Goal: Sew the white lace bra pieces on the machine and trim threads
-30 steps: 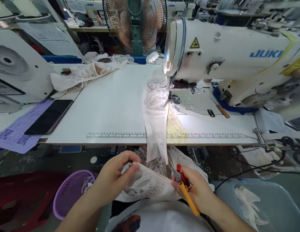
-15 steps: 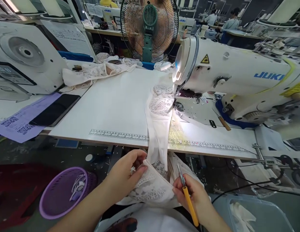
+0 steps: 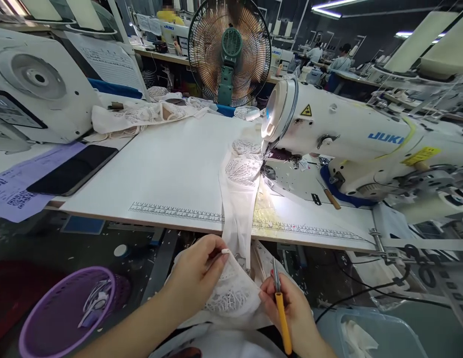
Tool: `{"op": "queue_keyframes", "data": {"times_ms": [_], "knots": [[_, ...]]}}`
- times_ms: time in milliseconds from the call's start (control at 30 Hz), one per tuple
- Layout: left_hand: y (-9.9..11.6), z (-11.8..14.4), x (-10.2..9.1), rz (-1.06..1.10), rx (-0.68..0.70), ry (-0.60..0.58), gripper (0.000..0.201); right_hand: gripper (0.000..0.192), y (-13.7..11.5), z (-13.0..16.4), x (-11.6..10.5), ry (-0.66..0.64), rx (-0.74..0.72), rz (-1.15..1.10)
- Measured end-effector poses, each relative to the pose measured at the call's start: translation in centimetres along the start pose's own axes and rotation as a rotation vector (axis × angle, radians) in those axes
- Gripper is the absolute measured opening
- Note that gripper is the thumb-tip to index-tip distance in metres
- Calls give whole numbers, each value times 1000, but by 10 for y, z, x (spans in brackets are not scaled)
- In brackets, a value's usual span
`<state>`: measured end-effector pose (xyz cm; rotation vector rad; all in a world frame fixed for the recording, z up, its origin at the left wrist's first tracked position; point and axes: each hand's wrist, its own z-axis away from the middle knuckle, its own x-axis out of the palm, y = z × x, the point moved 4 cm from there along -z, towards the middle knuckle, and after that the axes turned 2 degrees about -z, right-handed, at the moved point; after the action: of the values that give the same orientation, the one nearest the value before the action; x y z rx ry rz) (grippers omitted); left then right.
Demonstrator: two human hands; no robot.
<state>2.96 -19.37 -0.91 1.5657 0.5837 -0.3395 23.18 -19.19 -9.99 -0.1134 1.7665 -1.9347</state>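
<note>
My left hand (image 3: 196, 276) pinches the upper edge of a white lace piece (image 3: 231, 296) held over my lap. My right hand (image 3: 293, 311) grips yellow-handled thread snips (image 3: 279, 306), blades pointing up, and also pinches the lace's right edge. A strip of white lace fabric (image 3: 240, 194) runs from under the needle of the white JUKI sewing machine (image 3: 346, 136) across the table edge down to the piece in my hands.
The white sewing table (image 3: 171, 169) carries a printed ruler along its front edge, a black phone (image 3: 72, 169) on purple papers, and a heap of lace (image 3: 141, 114) at the back. A purple basket (image 3: 63, 313) stands lower left, a grey bin (image 3: 369, 335) lower right, a fan (image 3: 229, 52) behind.
The snips turned more upright in my right hand and their red part is hidden now. Both hands drew the lace piece closer together. The view lifted toward the room.
</note>
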Motion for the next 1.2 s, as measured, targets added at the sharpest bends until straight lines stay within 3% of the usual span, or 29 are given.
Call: {"op": "queue_keyframes", "data": {"times_ms": [100, 167, 333, 433, 533, 667, 767, 933, 1000, 1200], "knots": [[0, -1, 4, 66, 49, 58, 7, 19, -6, 0, -3, 73, -25, 30], [-1, -1, 7, 131, 65, 59, 15, 21, -11, -1, -7, 44, -32, 42], [7, -2, 15, 211, 137, -66, 24, 27, -37, -11, -29, -40, 35, 19], [16, -4, 21, 238, 216, -160, 30, 23, -69, -19, -40, -2, -135, -35], [23, -6, 26, 227, 253, -215, 35, 23, -96, -27, -37, -72, -317, -67], [29, -7, 28, 183, 312, -230, 34, 21, -107, -38, -25, -151, -305, -99], [31, -6, 24, 112, 351, -180, 28, 19, -106, -44, -18, -146, -300, -147], [32, 1, 17, -173, 466, 114, 9, 19, -109, -48, -14, -79, -385, -289], [30, 0, 20, -150, 388, 66, 7, 18, -110, -48, -13, -53, -390, -304], [24, -8, 30, 246, -19, -312, 23, 17, -110, -50, -8, -66, -340, -321]]}}
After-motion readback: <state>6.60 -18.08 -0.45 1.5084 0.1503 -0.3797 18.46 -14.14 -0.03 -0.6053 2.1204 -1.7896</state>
